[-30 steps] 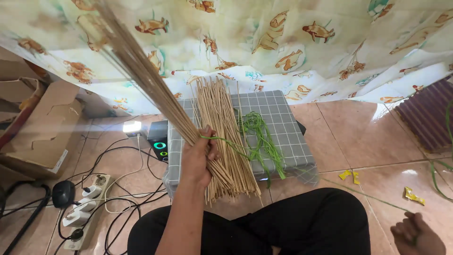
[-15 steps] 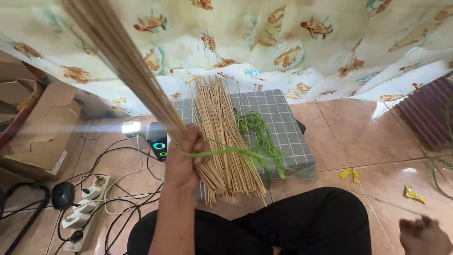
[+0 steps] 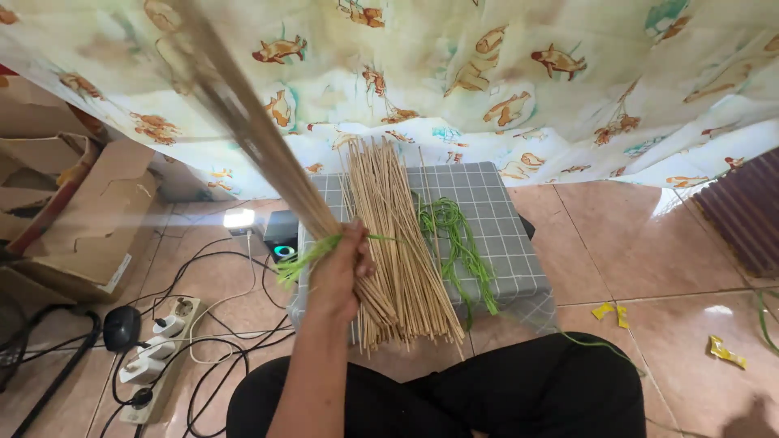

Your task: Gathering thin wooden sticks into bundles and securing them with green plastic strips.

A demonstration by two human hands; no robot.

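My left hand is shut on a bundle of thin tan sticks that slants up to the upper left, blurred by motion. A green strand wraps the bundle at my fist, and its loose end sticks out to the left. Just right of the hand, a loose pile of the same sticks lies on a low box covered in grey checked cloth. A tangle of green strands lies beside that pile. My right hand is only a dark blur at the bottom right corner.
A pale cloth with an animal print hangs behind the box. A power strip with cables, a small speaker and cardboard boxes are on the left. Yellow scraps lie on the tiled floor. My black-trousered legs fill the foreground.
The green strand that stretched to the right now sits wound at my left fist, its end pointing left. My right hand has dropped almost out of view at the bottom right.
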